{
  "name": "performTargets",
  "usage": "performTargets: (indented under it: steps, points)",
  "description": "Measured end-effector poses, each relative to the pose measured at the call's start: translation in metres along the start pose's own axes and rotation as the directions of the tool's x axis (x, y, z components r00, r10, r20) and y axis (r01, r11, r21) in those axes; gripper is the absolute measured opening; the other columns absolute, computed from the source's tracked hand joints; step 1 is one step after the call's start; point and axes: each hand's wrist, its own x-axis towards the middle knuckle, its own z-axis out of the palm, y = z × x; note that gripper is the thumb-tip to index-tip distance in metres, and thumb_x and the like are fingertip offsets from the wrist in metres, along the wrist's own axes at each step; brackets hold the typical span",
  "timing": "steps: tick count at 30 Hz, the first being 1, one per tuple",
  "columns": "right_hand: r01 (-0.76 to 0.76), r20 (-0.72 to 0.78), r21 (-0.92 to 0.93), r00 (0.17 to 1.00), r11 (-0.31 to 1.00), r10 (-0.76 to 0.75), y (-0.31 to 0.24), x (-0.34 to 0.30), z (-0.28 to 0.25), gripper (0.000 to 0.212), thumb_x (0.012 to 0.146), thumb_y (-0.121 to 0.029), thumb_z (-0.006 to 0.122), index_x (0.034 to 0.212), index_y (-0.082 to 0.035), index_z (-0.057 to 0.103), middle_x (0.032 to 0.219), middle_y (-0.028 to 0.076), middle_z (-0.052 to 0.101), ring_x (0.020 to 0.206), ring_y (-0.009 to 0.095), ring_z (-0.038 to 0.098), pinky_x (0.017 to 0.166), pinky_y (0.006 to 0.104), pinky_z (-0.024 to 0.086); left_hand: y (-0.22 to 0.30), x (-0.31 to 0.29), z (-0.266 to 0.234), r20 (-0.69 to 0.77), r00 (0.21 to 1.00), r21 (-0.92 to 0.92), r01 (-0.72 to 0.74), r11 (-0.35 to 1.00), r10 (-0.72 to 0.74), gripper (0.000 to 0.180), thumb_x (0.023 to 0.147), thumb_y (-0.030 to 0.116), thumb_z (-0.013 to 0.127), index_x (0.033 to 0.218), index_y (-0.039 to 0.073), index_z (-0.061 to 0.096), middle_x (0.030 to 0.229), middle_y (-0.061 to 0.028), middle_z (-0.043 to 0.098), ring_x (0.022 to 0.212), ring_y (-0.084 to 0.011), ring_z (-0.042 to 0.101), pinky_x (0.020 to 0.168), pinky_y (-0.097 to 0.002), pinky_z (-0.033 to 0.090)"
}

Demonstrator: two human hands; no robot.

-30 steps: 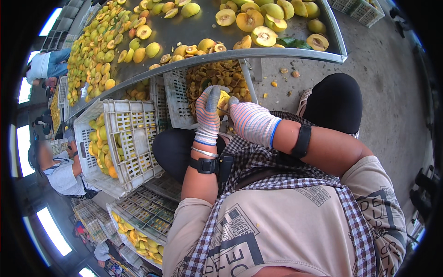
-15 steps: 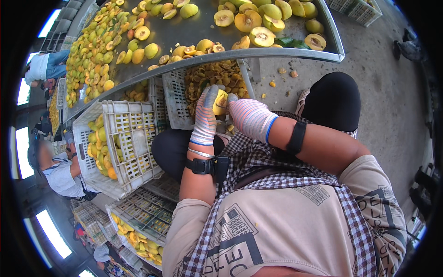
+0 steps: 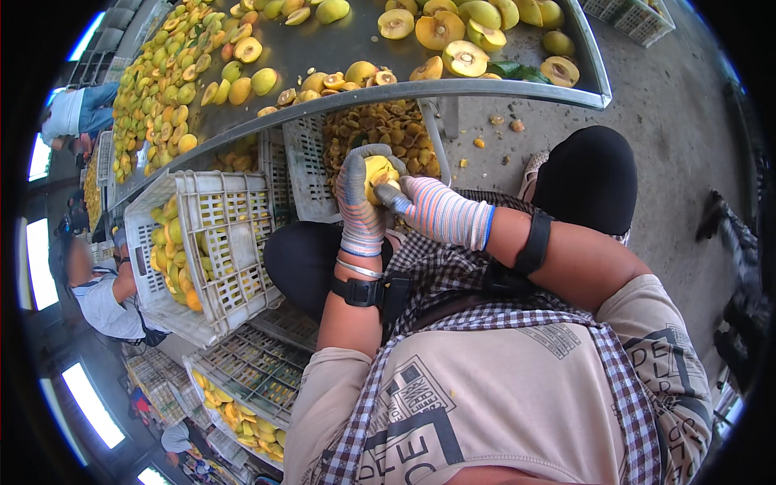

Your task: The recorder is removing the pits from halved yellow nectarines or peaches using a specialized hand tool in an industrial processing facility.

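My left hand [image 3: 360, 206], in a striped knit glove with grey fingertips, is closed around a yellow peach half [image 3: 377, 171], held above my lap. My right hand [image 3: 447, 212], gloved the same way, is closed with its thumb and fingers against the cut side of the fruit. Whether a small tool sits in its fingers is hidden. Beyond both hands, under the table, a grey plastic crate [image 3: 309, 171] holds many brownish-yellow peach scraps [image 3: 380, 133].
A metal-edged table [image 3: 517, 90] carries cut peaches [image 3: 466, 58]. At my left stands a tilted white crate [image 3: 230, 242] of peach halves, above another crate [image 3: 250, 372]. A person [image 3: 113, 303] works at far left. Scraps [image 3: 479, 142] lie on the floor.
The peach half has turned in my left hand, whose fingers now curl over it. My right hand has tipped lower, its fingertips now on the fruit.
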Motion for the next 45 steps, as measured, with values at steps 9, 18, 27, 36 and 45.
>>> performTargets:
  steps: [9, 18, 27, 36, 45]
  points:
    - [-0.005, -0.008, -0.151, 1.0, 0.988, 0.004, -0.001, 0.003, -0.003, 0.025, 0.084, -0.021, 0.059, 0.096, 0.002, 0.056, 0.081, 0.021, 0.063, 0.083, 0.036, 0.062, 0.07, 0.0388, 0.05, 0.003, 0.001, 0.004, -0.007, 0.987, 0.283, -0.153, 0.947, 0.162, 0.045, 0.088, 0.044, 0.051, 0.099, 0.001, 0.058, 0.082, -0.0133, 0.063, 0.076, -0.0218, 0.061, 0.072, -0.032, 0.05]
    - [0.042, -0.081, -0.363, 0.994, 0.931, -0.076, -0.003, 0.0, -0.003, 0.025, 0.086, -0.019, 0.058, 0.096, 0.004, 0.055, 0.078, 0.023, 0.061, 0.083, 0.037, 0.062, 0.07, 0.0386, 0.05, 0.007, 0.005, 0.008, -0.048, 0.997, 0.214, -0.045, 0.976, 0.057, 0.04, 0.09, 0.038, 0.051, 0.096, 0.0, 0.06, 0.078, -0.0107, 0.063, 0.074, -0.0181, 0.06, 0.07, -0.03, 0.049]
    - [0.066, -0.092, -0.272, 0.991, 0.96, -0.094, 0.002, 0.003, 0.004, 0.031, 0.092, -0.027, 0.049, 0.096, 0.003, 0.057, 0.081, 0.022, 0.062, 0.083, 0.038, 0.061, 0.07, 0.0399, 0.049, -0.002, 0.007, 0.007, 0.024, 0.978, 0.301, -0.205, 0.932, 0.207, 0.049, 0.088, 0.047, 0.051, 0.098, 0.0, 0.059, 0.08, -0.0121, 0.063, 0.076, -0.0201, 0.061, 0.07, -0.0311, 0.049]
    - [-0.161, 0.09, 0.028, 0.983, 0.987, 0.158, -0.017, -0.001, -0.022, 0.032, 0.091, -0.029, 0.051, 0.092, 0.002, 0.059, 0.069, 0.015, 0.061, 0.069, 0.029, 0.063, 0.059, 0.0362, 0.049, 0.008, 0.007, 0.007, 0.086, 0.991, 0.262, -0.121, 0.958, 0.101, 0.049, 0.086, 0.047, 0.054, 0.097, 0.0, 0.06, 0.083, -0.0116, 0.063, 0.076, -0.0204, 0.062, 0.071, -0.0313, 0.05]
    - [-0.021, 0.017, -0.487, 0.999, 0.873, 0.034, -0.013, 0.001, -0.024, 0.035, 0.083, -0.031, 0.061, 0.092, 0.002, 0.062, 0.083, 0.02, 0.065, 0.083, 0.035, 0.063, 0.074, 0.0398, 0.051, 0.004, 0.008, 0.003, -0.003, 0.998, 0.37, -0.061, 0.927, 0.066, 0.04, 0.09, 0.039, 0.048, 0.091, 0.002, 0.064, 0.084, -0.0071, 0.064, 0.078, -0.0158, 0.059, 0.072, -0.0287, 0.047]
